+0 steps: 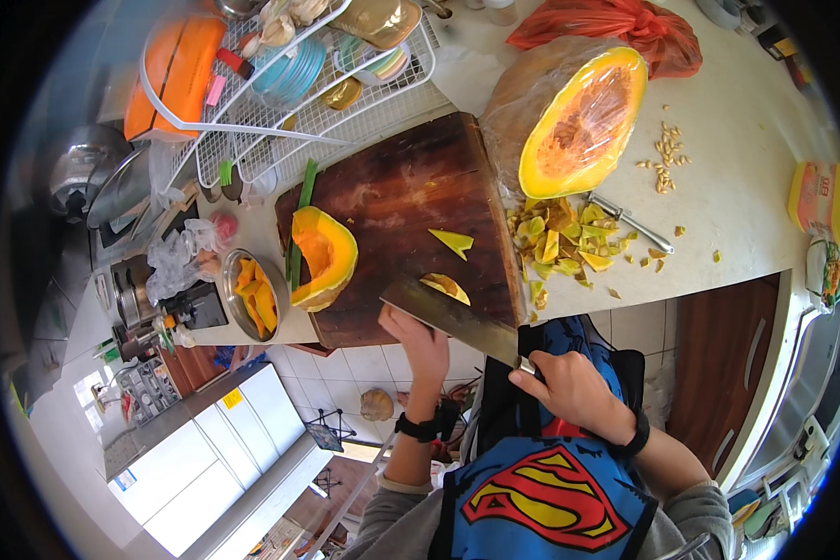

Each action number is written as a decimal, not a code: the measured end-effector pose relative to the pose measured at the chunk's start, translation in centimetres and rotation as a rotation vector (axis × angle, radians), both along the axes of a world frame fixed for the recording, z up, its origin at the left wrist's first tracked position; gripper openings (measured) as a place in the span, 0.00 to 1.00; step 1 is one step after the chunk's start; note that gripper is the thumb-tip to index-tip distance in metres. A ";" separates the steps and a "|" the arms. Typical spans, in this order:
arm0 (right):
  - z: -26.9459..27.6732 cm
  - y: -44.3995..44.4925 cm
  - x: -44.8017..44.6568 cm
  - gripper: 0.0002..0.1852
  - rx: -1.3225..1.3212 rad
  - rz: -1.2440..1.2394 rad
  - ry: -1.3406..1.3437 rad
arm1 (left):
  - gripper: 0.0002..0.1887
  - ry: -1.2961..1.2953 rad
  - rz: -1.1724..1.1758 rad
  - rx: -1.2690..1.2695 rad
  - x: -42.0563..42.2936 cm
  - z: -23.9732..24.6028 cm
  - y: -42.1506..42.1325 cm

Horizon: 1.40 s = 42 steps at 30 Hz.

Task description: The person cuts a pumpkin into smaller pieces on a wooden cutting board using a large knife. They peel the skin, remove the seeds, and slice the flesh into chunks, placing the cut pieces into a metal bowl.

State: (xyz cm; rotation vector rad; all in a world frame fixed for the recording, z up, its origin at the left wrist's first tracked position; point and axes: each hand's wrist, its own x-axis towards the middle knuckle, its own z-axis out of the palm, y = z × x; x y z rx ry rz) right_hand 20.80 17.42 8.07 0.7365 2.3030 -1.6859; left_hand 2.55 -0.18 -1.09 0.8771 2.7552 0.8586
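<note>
My right hand grips the handle of a broad-bladed cleaver, which slants across the front of a dark wooden cutting board. Against the blade's near side, by its far end, are the curled fingers of my left hand; whether they pinch anything is hidden. Just beyond the blade lies a small pumpkin piece with rind. A pointed strip of peel rests farther back. On the board's left side sits a curved pumpkin wedge, beside a long green strip.
Left of the board stands a metal bowl of pumpkin pieces. A plastic-wrapped cut pumpkin, peel scraps, a metal peeler and seeds occupy the right. Behind is a white wire rack; a red plastic bag lies far back.
</note>
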 end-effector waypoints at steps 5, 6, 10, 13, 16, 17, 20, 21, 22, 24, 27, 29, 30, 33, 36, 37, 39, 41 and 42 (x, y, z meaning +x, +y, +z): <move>-0.1 -0.6 0.4 0.28 0.046 0.042 -0.054 | 0.44 0.054 -0.037 -0.078 1.1 -1.4 0.5; -0.1 -0.7 0.4 0.28 0.037 0.045 -0.055 | 0.44 0.103 -0.082 -0.120 1.0 -1.6 0.4; -0.3 -1.1 0.4 0.27 0.005 0.022 -0.055 | 0.44 0.137 -0.141 -0.224 0.4 -1.7 -0.1; -0.3 -1.3 0.4 0.27 -0.006 0.025 -0.066 | 0.44 0.148 -0.131 -0.224 0.5 -1.8 -0.2; -0.4 -1.4 0.3 0.27 -0.024 0.015 -0.057 | 0.44 0.211 -0.114 -0.184 0.9 -2.7 0.0; -0.4 -1.5 0.2 0.27 -0.042 0.002 -0.042 | 0.44 0.212 -0.081 -0.179 1.1 -3.1 0.0; -0.2 -1.8 0.0 0.27 -0.027 0.012 -0.065 | 0.42 0.155 0.080 0.007 1.7 -5.3 0.0; -0.1 -1.9 0.0 0.27 -0.009 0.023 -0.084 | 0.41 0.216 0.020 -0.039 1.7 -5.8 -0.2; 0.0 -2.0 -0.1 0.26 0.010 0.038 -0.113 | 0.40 0.277 -0.039 -0.085 1.6 -6.3 -0.6; 0.3 -2.2 -0.2 0.25 0.050 0.069 -0.173 | 0.39 0.346 -0.083 -0.090 1.5 -7.0 -0.7; 0.5 -2.2 -0.4 0.27 0.069 0.050 -0.123 | 0.38 0.311 -0.020 -0.035 1.4 -6.9 -0.3; 0.5 -2.0 -0.5 0.27 0.026 0.013 -0.102 | 0.39 0.203 0.036 -0.078 2.0 -5.7 0.0; 0.5 -2.0 -0.6 0.26 0.013 0.009 -0.115 | 0.39 0.235 0.021 -0.119 1.9 -5.3 0.3; 0.5 -1.8 -0.8 0.24 -0.025 0.045 -0.134 | 0.41 0.295 -0.014 -0.212 1.6 -4.0 1.2; 0.7 -1.6 -1.0 0.24 -0.071 0.036 -0.136 | 0.42 0.275 0.006 -0.242 1.6 -3.3 1.8; 0.8 -1.5 -1.0 0.24 -0.118 0.016 -0.123 | 0.42 0.267 0.033 -0.249 1.6 -3.2 2.0; 0.9 -1.2 -1.1 0.24 -0.201 -0.002 -0.128 | 0.43 0.238 0.056 -0.273 1.8 -3.0 2.2; 0.9 -1.0 -1.3 0.27 -0.224 -0.009 -0.118 | 0.46 0.200 0.049 -0.305 1.9 -2.7 2.3; 0.9 -0.9 -1.4 0.29 -0.235 -0.012 -0.113 | 0.46 0.204 0.045 -0.306 2.0 -2.7 2.4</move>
